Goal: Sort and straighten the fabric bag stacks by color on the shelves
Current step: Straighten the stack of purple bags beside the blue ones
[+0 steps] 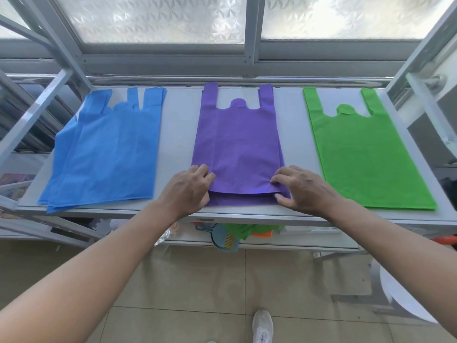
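Observation:
Three stacks of fabric bags lie flat on the top shelf, handles pointing at the window. The blue stack on the left is fanned and crooked. The purple stack sits in the middle. The green stack lies on the right, neatly squared. My left hand pinches the near left corner of the top purple bags, and my right hand pinches the near right corner. The pinched purple layers are lifted slightly and sit back from the bottom layer's front edge.
A frosted window and the grey metal shelf posts frame the back and sides. On the lower shelf lie a dustpan with brush and green and orange fabric. My shoe stands on the tiled floor.

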